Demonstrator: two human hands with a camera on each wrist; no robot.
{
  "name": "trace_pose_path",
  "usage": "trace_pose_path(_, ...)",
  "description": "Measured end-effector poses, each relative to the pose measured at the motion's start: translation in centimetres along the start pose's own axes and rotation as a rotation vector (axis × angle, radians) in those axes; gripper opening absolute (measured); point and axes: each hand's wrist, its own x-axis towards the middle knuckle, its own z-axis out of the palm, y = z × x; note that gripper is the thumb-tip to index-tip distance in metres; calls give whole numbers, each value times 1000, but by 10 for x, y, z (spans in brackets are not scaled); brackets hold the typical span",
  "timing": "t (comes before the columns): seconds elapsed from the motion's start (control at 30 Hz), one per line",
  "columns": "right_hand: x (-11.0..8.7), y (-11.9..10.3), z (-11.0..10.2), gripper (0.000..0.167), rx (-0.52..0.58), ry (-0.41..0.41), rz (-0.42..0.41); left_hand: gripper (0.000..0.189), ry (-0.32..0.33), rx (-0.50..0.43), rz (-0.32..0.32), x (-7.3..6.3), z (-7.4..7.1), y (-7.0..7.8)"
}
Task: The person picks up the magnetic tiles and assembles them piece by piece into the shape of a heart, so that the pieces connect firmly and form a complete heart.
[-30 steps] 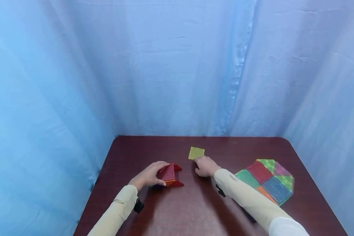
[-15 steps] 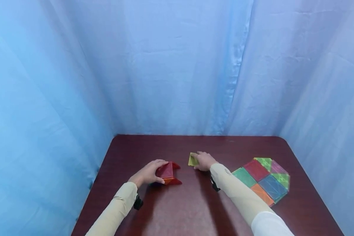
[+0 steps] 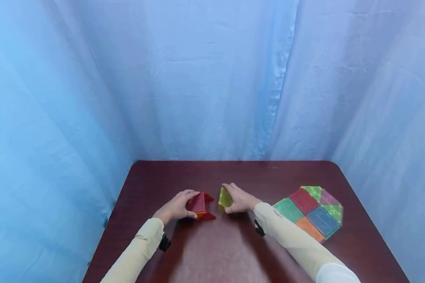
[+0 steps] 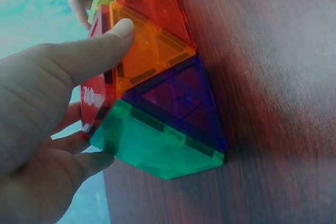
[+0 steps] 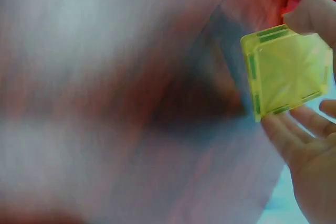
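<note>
My left hand [image 3: 177,205] holds a small built shape of magnetic tiles [image 3: 197,203] on the table, red on top. In the left wrist view its thumb lies on an orange triangle tile [image 4: 149,51], and fingers reach round the far side. A purple triangle [image 4: 181,98], a green tile [image 4: 163,142] and a red tile [image 4: 163,14] join it. To the right of the shape, my right hand [image 3: 240,199] grips a yellow square magnetic tile [image 5: 291,72] by opposite edges, thumb against fingers. That tile stands tilted up, a short gap from the red parts.
A flat patch of magnetic tiles lies on the right of the dark red table [image 3: 212,251], with green [image 3: 288,209], red [image 3: 303,201], blue [image 3: 323,221] and orange [image 3: 309,228] squares and several triangles. Blue curtains [image 3: 205,78] hang behind and at both sides.
My right hand has picked up the yellow tile from lying flat, tilted it up and brought it left, nearer the built shape. The left hand keeps its hold in nearly the same place.
</note>
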Motion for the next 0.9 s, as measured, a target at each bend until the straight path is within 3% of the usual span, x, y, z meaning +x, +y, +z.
trace_pose_path(0.07,-2,0,4,93,74,19,-30,86,7,0,13,1,0,2)
trace_pose_path(0.2,-6,-2,12,86,115,29,-65,85,17,4,37,4,2,5)
trace_pose_path(0.47,-2,-20,24,95,173,3,-116,86,8,-10,104,9,3,13)
trace_pose_path(0.63,0,-23,29,99,145,13,-114,85,5,-5,89,10,5,17)
trace_pose_path(0.73,-1,-24,27,98,150,16,-97,85,1,59,94,11,9,17)
trace_pose_path(0.9,-3,-24,28,98,128,-13,-86,80,12,273,183,12,19,16)
